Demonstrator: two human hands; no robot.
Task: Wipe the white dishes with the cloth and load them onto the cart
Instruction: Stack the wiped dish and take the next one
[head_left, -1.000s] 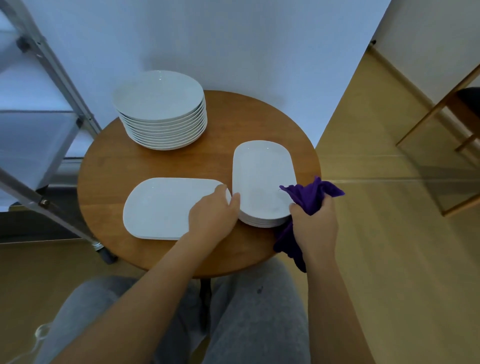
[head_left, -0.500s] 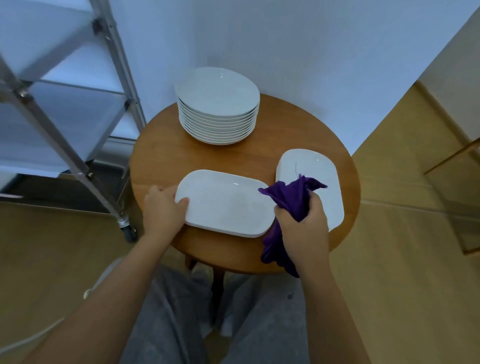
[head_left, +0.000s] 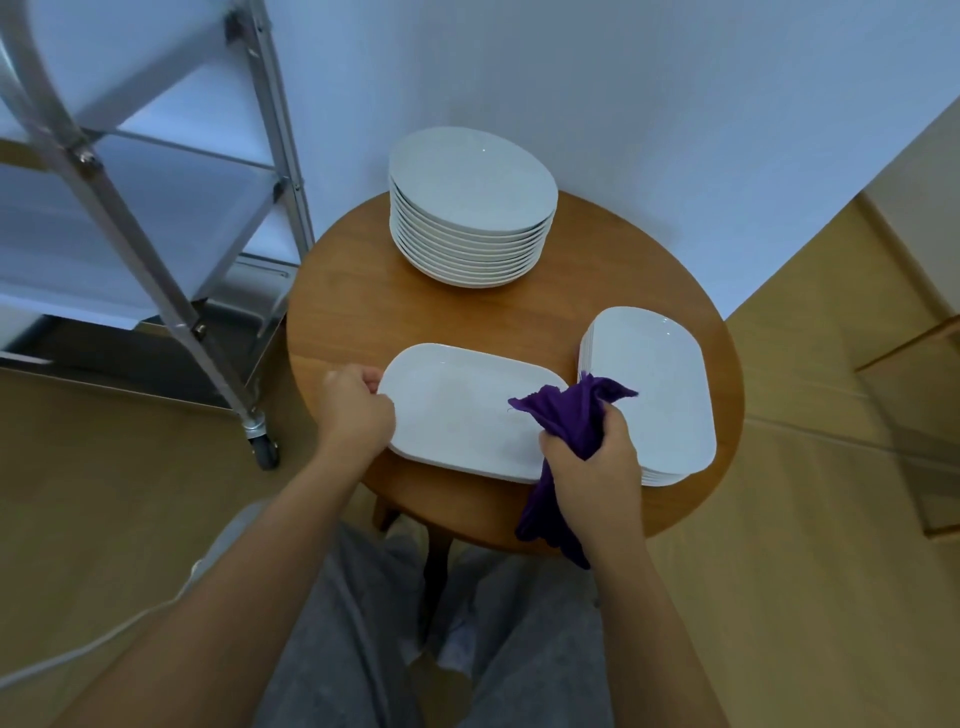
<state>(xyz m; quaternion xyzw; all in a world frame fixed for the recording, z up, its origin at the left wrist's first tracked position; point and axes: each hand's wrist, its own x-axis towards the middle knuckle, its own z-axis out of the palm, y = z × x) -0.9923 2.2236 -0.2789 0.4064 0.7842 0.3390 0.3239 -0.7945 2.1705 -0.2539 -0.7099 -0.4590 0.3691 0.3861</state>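
A single white rectangular dish (head_left: 462, 410) lies near the front of the round wooden table (head_left: 353, 312). My left hand (head_left: 356, 410) grips the dish's left edge. My right hand (head_left: 592, 467) holds a bunched purple cloth (head_left: 576, 410) at the dish's right end, with the cloth's tail hanging over the table's front edge. A stack of white rectangular dishes (head_left: 654, 384) sits at the right. A taller stack of round white plates (head_left: 470, 205) stands at the back of the table.
A metal cart (head_left: 171, 291) with white shelves and a caster wheel (head_left: 265, 449) stands left of the table. A white wall runs behind the table. Wooden floor lies all round, and my grey-trousered legs are below the table's front edge.
My left hand moved from the single dish's right end to its left edge and took hold. My right hand brought the cloth from the right stack to the dish's right end. The view swung left.
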